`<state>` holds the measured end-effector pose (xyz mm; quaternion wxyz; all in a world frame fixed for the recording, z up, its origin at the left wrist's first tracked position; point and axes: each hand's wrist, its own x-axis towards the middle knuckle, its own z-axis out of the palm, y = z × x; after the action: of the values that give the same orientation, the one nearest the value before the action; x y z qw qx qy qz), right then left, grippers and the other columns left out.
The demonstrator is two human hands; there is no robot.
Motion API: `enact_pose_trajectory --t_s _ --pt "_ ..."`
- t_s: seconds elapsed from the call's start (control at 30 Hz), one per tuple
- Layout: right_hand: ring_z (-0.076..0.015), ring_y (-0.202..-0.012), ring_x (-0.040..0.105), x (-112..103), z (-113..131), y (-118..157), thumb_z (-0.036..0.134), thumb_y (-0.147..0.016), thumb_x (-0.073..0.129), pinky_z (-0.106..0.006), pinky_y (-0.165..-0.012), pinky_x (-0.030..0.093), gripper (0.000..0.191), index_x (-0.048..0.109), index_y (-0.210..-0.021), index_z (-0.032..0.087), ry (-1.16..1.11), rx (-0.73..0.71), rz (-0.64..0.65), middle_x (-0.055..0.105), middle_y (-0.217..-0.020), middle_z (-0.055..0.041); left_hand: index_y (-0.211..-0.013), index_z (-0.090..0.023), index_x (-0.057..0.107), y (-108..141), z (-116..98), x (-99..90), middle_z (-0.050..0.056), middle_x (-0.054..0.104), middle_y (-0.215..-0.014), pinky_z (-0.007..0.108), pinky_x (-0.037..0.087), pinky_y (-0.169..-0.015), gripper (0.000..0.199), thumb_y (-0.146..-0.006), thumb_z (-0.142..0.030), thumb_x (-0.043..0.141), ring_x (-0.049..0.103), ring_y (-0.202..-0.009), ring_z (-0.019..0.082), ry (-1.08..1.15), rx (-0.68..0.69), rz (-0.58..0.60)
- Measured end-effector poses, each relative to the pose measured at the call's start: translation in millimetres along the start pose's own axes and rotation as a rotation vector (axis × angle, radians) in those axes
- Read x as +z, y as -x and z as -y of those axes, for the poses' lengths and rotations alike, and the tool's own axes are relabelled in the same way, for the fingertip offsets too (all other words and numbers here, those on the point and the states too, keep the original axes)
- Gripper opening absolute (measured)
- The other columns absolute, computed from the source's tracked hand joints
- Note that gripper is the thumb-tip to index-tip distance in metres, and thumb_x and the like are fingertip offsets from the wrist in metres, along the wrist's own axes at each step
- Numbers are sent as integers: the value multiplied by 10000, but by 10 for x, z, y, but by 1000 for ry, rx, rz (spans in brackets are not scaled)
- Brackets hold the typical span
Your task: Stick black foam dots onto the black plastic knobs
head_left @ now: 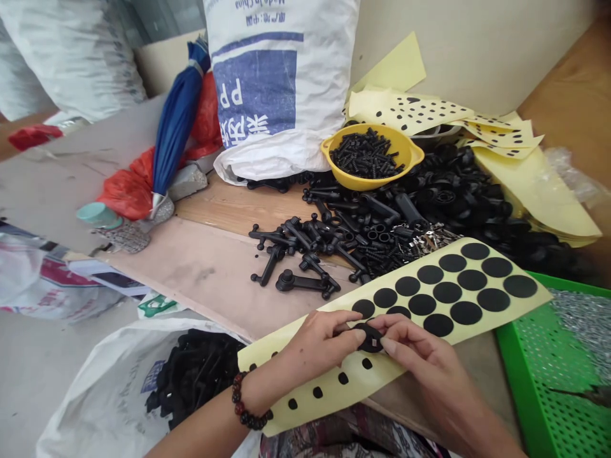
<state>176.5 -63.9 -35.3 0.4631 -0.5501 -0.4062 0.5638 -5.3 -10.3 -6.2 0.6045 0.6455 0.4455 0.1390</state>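
Between my two hands is a round black disc-shaped part with a small metal piece at its middle. My left hand, a bead bracelet at its wrist, pinches the disc's left edge with thumb and fingers. On the opposite edge, the thumb and fingers of my right hand grip it too. Beneath both hands lies a long yellow backing sheet. Rows of round black stickers cover its right part, while its left part shows small black spots. My fingers hide part of the disc.
Black jointed plastic arms lie in a heap ahead. A yellow bowl of black screws stands behind them. At right is a green basket of small metal parts; at left, a white sack holds black parts. A blue umbrella leans farther back.
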Motion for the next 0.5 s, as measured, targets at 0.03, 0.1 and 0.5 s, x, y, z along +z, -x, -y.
enact_pose_trajectory --t_s 0.03,0.1,0.5 --pt "-262 -965 543 11 9 5 486 -716 715 -304 -769 441 351 587 -595 182 8 -4 -3 621 -999 -97 -1076 -168 667 -4 6 9 -2 591 -766 159 372 -505 342 -846 -358 499 483 -540 57 5 -4 -7" --pt "-269 -963 546 28 20 15 488 -717 708 -310 -756 443 356 577 -588 183 25 -18 1 623 -992 -104 -1028 -161 675 -14 20 25 -2 592 -741 166 385 -515 309 -815 -330 529 505 -554 70 28 -15 -8" --pt "-260 -901 573 57 40 58 557 -674 728 -302 -689 479 404 604 -579 185 46 -42 -27 623 -930 -112 -891 -167 708 -53 -49 36 -23 587 -653 189 353 -560 241 -789 -352 593 494 -603 84 -31 4 -54"
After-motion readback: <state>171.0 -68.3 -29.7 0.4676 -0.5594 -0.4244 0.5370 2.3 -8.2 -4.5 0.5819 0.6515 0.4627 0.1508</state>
